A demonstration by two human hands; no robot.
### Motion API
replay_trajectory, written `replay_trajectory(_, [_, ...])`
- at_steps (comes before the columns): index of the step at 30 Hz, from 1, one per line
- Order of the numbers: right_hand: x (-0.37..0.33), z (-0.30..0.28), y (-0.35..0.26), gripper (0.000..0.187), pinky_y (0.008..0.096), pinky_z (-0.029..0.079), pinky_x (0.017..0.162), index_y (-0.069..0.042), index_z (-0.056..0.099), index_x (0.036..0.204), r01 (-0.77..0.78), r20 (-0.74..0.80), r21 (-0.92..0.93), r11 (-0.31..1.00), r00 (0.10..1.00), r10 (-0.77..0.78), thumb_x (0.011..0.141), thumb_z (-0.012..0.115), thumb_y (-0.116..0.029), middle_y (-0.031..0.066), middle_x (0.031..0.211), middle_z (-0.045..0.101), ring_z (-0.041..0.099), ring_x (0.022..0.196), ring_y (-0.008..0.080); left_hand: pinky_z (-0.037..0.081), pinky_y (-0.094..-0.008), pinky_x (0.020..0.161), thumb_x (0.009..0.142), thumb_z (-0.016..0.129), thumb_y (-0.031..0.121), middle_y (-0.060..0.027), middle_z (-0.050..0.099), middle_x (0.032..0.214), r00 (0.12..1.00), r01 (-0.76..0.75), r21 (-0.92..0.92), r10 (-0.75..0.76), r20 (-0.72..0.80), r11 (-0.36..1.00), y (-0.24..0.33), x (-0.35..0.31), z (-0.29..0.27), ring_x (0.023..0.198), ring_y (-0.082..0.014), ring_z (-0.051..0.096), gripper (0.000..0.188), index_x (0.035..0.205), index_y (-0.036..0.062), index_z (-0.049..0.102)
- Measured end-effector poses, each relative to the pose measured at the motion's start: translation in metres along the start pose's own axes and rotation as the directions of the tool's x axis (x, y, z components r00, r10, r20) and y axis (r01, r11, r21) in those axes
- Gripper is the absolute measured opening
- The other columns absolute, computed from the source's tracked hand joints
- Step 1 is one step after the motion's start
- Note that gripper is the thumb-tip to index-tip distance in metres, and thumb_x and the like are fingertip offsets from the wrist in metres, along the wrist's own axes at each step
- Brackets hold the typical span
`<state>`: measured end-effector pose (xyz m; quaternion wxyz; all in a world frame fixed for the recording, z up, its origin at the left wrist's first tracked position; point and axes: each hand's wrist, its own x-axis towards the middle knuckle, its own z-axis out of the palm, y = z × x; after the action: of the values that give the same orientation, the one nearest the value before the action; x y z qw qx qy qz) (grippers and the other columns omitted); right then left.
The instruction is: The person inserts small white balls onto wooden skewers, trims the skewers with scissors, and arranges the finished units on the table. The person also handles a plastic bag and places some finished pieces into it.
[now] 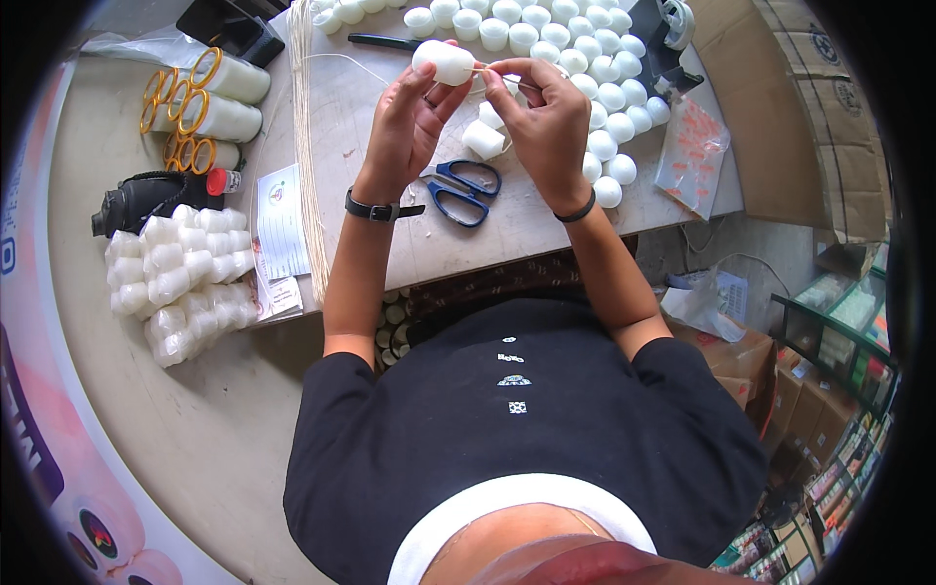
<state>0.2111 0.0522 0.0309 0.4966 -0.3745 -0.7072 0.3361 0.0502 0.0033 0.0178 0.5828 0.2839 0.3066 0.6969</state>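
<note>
My left hand (pixel 414 117) is closed around a short white candle (pixel 443 62), held sideways above the table. My right hand (pixel 546 109) pinches a thin cream wick (pixel 478 69) at the candle's right end. A slender dark rod (pixel 522 84) shows by the right fingers; I cannot tell whether they grip it. Under the hands lie a few loose white candles (pixel 483 139), partly hidden by the right hand. Blue-handled scissors (pixel 460 195) rest on the table between my forearms. Beyond the left hand lies a tool with a black handle (pixel 383 41).
Rows of white candles (pixel 609 96) cover the table's far right. Long cream strings (pixel 304 146) hang over its left side beside a paper form (pixel 283 219). Farther left are wrapped white candles (pixel 185 263), a black bottle (pixel 146 200) and yellow-rimmed jars (pixel 226 78). A plastic bag (pixel 690 161) lies right.
</note>
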Motion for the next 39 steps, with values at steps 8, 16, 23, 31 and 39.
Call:
replay_trajectory(8, [-0.003,0.009,-0.001,0.015,0.0286,0.050,0.060,-0.005,0.073,0.087,0.053,-0.030,-0.049,0.997,0.998,-0.055,0.083,0.079,-0.018,0.0060,0.077,0.067,0.064,0.064,0.0174,0.050,-0.0362,0.110,0.099,0.064,0.019,-0.0196,0.063,0.124,0.999,-0.018,0.034,0.017,0.031,0.999,-0.009,0.001,-0.015,0.120,-0.0263,0.064,0.044,0.135,-0.0025,0.048])
replay_trajectory(16, [-0.005,0.015,0.000,0.020,0.0256,0.053,0.065,0.003,0.067,0.099,0.031,0.052,0.138,0.990,0.998,-0.038,0.089,0.075,-0.014,0.0103,0.087,0.069,0.067,0.071,0.0142,0.050,-0.0335,0.109,0.101,0.062,0.026,-0.0179,0.061,0.125,0.995,0.100,-0.120,-0.097,0.028,0.988,-0.009,-0.001,-0.023,0.119,-0.0250,0.063,0.044,0.128,-0.0079,0.052])
replay_trajectory(23, [-0.010,0.009,0.004,0.020,0.0269,0.056,0.068,0.006,0.061,0.099,-0.077,0.086,0.155,0.985,0.994,0.064,0.094,0.071,-0.011,0.0121,0.089,0.069,0.069,0.077,0.0136,0.051,-0.0320,0.110,0.101,0.062,0.028,-0.0221,0.060,0.126,0.988,0.153,-0.191,-0.152,0.022,0.970,-0.014,-0.004,-0.025,0.121,-0.0269,0.063,0.050,0.130,-0.0103,0.047])
replay_trajectory(31, [-0.011,0.011,0.010,0.014,0.0297,0.057,0.072,0.002,0.072,0.101,0.130,0.072,0.098,0.987,0.988,-0.137,0.089,0.074,-0.005,0.0127,0.097,0.070,0.070,0.076,0.0220,0.053,-0.0356,0.107,0.097,0.069,0.019,-0.0146,0.060,0.127,0.995,0.092,-0.108,-0.087,0.048,0.990,-0.020,-0.006,-0.025,0.117,-0.0235,0.065,0.045,0.133,-0.0010,0.050])
replay_trajectory(39, [0.000,-0.006,0.011,0.022,0.0390,0.052,0.082,-0.002,0.073,0.106,0.121,0.094,-0.027,0.992,0.989,-0.118,0.090,0.070,-0.017,0.0156,0.103,0.071,0.067,0.095,0.0295,0.058,-0.0351,0.099,0.088,0.075,-0.003,-0.0150,0.054,0.135,0.959,-0.282,0.456,0.260,0.112,0.844,-0.029,-0.005,-0.024,0.116,-0.0237,0.065,0.056,0.138,0.0020,0.050])
